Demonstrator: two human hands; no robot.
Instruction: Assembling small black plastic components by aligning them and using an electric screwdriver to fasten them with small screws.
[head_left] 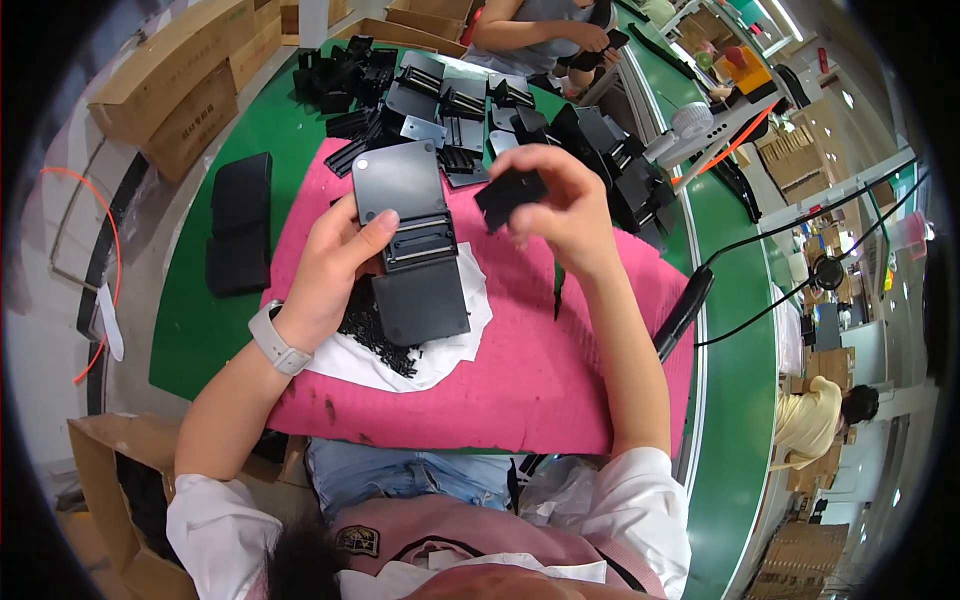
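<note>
My left hand [340, 245] grips a dark grey hinged bracket [425, 305] made of two flat plates joined by a slotted middle section. It is tilted above a white cloth [465, 345] that bears a heap of small black screws [375, 350]. To the right of the bracket, my right hand [565, 205] holds a small flat black plate [508, 198] between thumb and fingers. The plate is apart from the bracket. Both hands are over a pink foam mat [520, 400].
Several black brackets and parts [460, 105] crowd the far side of the green table [185, 335]. A black folded piece [240, 225] lies at left. An electric screwdriver [685, 315] with a cable is at right. Cardboard boxes [185, 90] stand at far left; a co-worker [540, 40] works opposite.
</note>
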